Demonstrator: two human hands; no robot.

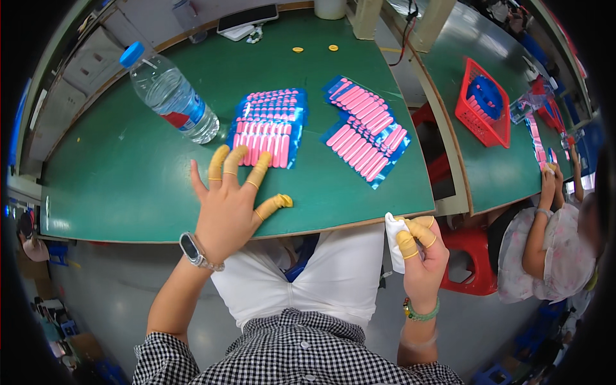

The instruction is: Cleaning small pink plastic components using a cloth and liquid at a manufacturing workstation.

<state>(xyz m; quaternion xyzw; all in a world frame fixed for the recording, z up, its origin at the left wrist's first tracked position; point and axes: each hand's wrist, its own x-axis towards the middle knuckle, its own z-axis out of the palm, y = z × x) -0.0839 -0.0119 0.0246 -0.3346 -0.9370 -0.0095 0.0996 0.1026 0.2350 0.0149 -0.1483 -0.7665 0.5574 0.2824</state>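
My left hand (226,202) lies spread over the green table (147,212), yellow finger cots on most of its fingers. Its fingertips reach the near edge of a blue film sheet (292,138) that carries rows of pink strips (266,142). Just off the table's front edge, my right hand (423,263) pinches a folded white cloth (393,242) between cot-covered fingers. To the right of the first sheet lie further blue sheets of pink strips (366,146), which seem to overlap at an angle.
A water bottle (173,96) with a blue cap stands at the left. Two small yellow rings (333,47) and a dark flat device (248,18) lie toward the back. On the adjoining right table sits a red basket (467,119); a co-worker (545,256) sits there. A red stool (471,256) is nearby.
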